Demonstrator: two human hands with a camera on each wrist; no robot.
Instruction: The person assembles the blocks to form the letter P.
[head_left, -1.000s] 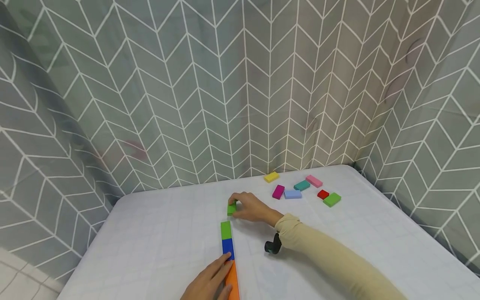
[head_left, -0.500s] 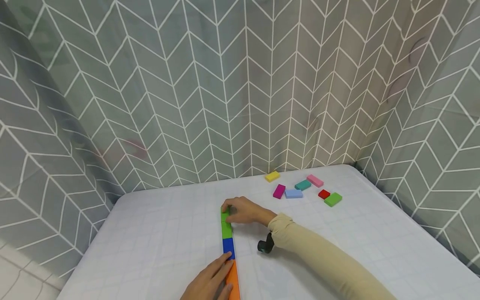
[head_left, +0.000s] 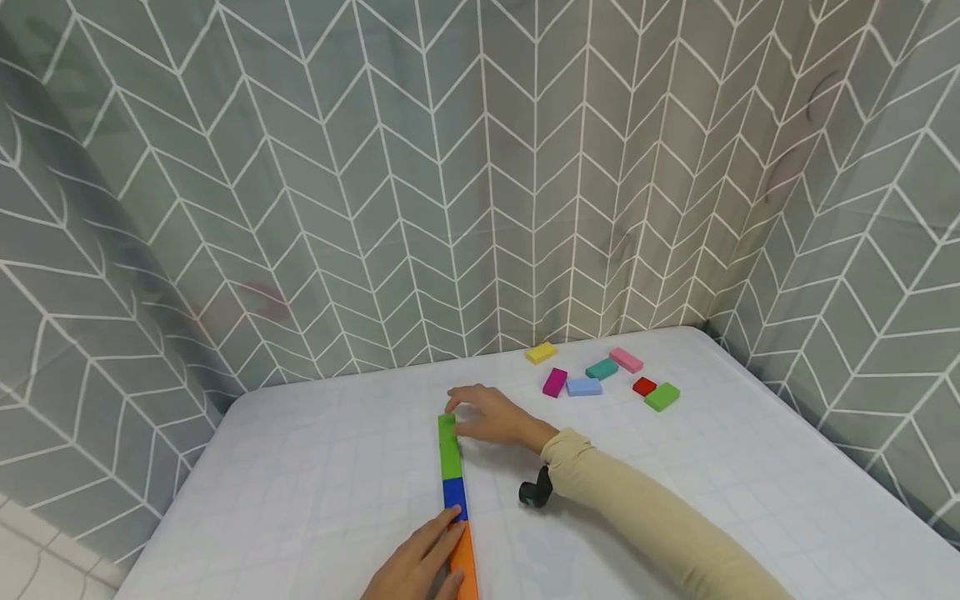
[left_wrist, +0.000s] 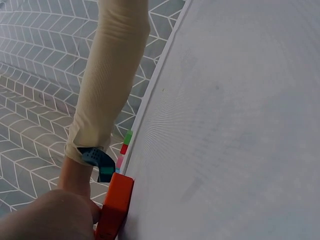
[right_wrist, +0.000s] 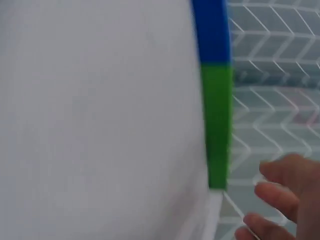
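A straight row of blocks runs away from me in the head view: an orange block (head_left: 466, 560) nearest, a blue block (head_left: 454, 493), then two green blocks (head_left: 450, 457) end to end at the far end. My left hand (head_left: 417, 557) lies over the orange block, with fingertips on it and at the edge of the blue one. Beside the far green end is my right hand (head_left: 491, 415), fingers spread and holding nothing. The right wrist view shows its fingers (right_wrist: 280, 172) apart from the green end (right_wrist: 217, 170). In the left wrist view, the orange block (left_wrist: 115, 205) is against the left hand.
Loose blocks lie toward the back right: yellow (head_left: 541, 353), magenta (head_left: 555, 382), light blue (head_left: 584, 387), teal (head_left: 602, 369), pink (head_left: 626, 360), red (head_left: 644, 386) and green (head_left: 663, 397). A patterned curtain (head_left: 480, 183) stands behind the white table (head_left: 300, 483). A black wrist camera (head_left: 536, 489) hangs under the right sleeve.
My right hand brought a green block toward me, set it against the row's far green end, and let go, fingers opening. My left hand has stayed put.
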